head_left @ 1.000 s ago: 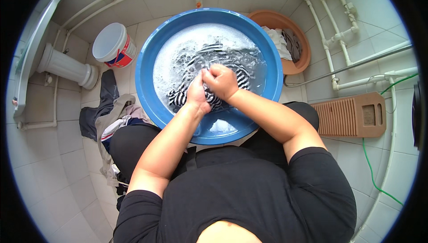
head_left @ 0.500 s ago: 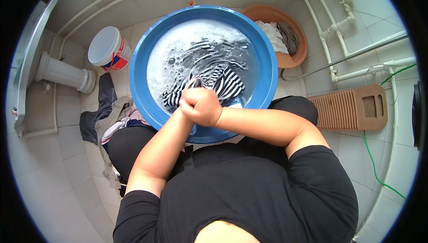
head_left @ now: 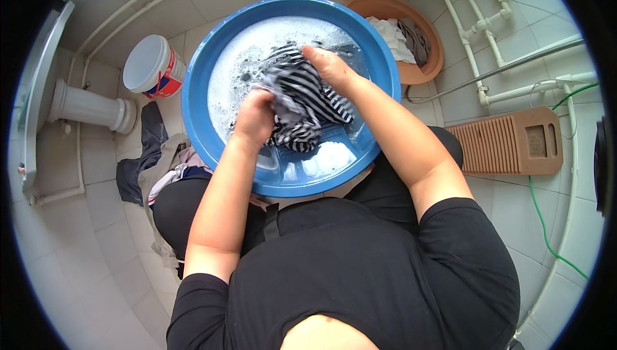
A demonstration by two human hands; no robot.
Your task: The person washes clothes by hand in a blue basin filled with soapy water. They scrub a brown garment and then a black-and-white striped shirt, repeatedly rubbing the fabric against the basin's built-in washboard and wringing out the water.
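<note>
1. Striped garment (head_left: 302, 103) hangs bunched over the soapy blue basin (head_left: 199, 119), partly lifted
2. Left hand (head_left: 254, 119) and right hand (head_left: 328, 67) are both closed on it
3. Likely soaked, limp, heavy, slippery; grip gathered folds

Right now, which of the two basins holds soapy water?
The big blue basin, where both hands grip the striped garment. The smaller brown basin behind it holds only a pile of clothes, no water visible.
</note>
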